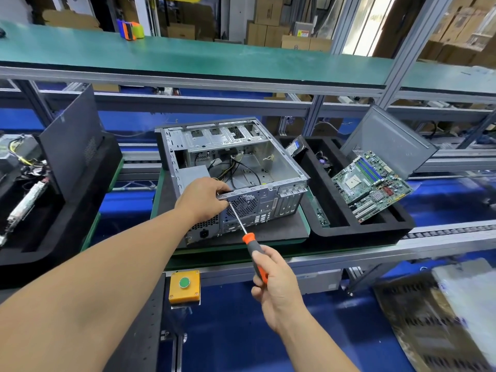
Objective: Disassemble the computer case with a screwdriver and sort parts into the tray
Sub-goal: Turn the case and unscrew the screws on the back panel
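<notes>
The computer case (pixel 230 167) lies open on a mat (pixel 281 226) at the middle of the bench — a tray (pixel 357 229) just to its right. In that tray a circuit board (pixel 371 183) rests tilted (a side panel (pixel 386 140) leans behind it). Another tray (pixel 67 210) sits to the left.

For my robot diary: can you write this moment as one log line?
left hand: holds computer case rear edge | right hand: grips screwdriver, tip at rear panel | motherboard: in tray

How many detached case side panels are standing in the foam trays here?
2. One dark side panel stands in the left tray; one grey side panel leans at the back of the right tray, behind the motherboard. Others may be hidden out of frame.
</notes>
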